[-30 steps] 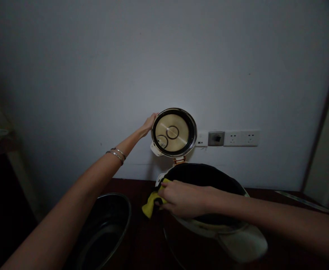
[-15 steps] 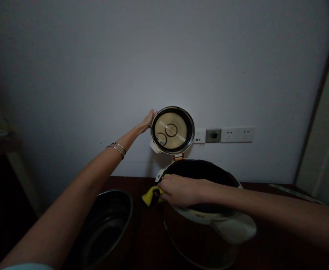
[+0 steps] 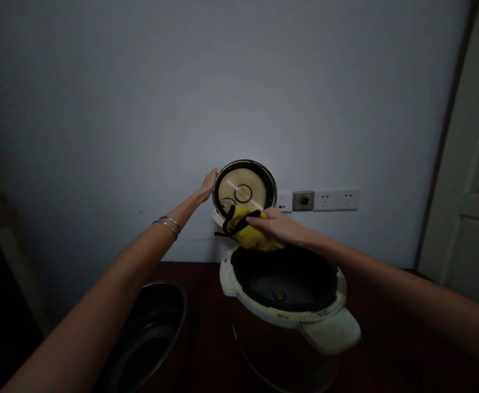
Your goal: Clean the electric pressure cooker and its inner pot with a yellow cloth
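One grey-white plaster wall (image 3: 141, 82). One white panelled door (image 3: 468, 207), far right. One dark wooden table (image 3: 378, 289).

On the table:
- One round white-rimmed rice cooker (image 3: 329, 327), well open; its round metal-lined lid (image 3: 243, 183) stands upright on the far side.
- One dark metal bowl (image 3: 153, 327), near left.

Left hand (image 3: 207, 185): fingers flat on the lid's left rim; two thin bangles (image 3: 168, 224) on the wrist.

Right hand (image 3: 276, 225): fingers pressed over one bunched yellow cloth (image 3: 247, 234), held against the lid's lower edge, above the well.

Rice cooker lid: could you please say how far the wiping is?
Done: the cooker is open and empty, a metal bowl beside it. In hand: left hand steadies the lid, right hand presses the cloth on its lower edge. Left: the lid's upper part, apparently.
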`<state>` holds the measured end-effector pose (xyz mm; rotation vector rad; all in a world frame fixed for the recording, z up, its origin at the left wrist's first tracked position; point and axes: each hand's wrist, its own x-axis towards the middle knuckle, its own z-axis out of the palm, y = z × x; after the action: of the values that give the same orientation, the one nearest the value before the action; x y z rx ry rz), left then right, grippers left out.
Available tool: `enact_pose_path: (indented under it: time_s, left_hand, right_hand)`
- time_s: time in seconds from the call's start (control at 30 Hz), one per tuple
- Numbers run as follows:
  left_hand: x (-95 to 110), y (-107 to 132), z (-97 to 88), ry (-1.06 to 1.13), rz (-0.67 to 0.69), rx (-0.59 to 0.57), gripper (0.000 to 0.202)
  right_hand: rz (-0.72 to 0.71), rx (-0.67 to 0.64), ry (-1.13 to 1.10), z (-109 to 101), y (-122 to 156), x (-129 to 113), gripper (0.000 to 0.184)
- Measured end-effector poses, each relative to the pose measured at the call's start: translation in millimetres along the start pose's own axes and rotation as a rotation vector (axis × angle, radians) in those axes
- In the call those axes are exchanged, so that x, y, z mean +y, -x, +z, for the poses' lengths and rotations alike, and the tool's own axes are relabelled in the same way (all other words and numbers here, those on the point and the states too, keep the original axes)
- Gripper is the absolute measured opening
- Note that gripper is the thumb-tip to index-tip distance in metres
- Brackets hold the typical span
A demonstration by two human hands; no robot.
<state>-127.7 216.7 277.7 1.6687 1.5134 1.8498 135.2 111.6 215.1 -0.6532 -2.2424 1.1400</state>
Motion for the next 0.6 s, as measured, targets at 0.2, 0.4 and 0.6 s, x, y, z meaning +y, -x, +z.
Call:
enact_pose_path:
  time_s: [0.2,0.4,0.6]
  left_hand:
    - [1.9,4.7,-5.8,-0.034,-0.019,0.026,0.032]
    - [2.6,13.2,-12.9,-0.07,-0.034,-0.039,0.031]
    - [0.0,16.4,-15.7,-0.089,-0.003,-0.088,0.039]
  right_hand:
    - [-0.126,0.04,0.179,1.2,50.5,9.1,0.033]
    - [-0.079,0.145,0.217,-19.3,108.2,20.9,0.039]
    - [-0.091,-0.001,0.424,-35.7,142.0,21.9,0.034]
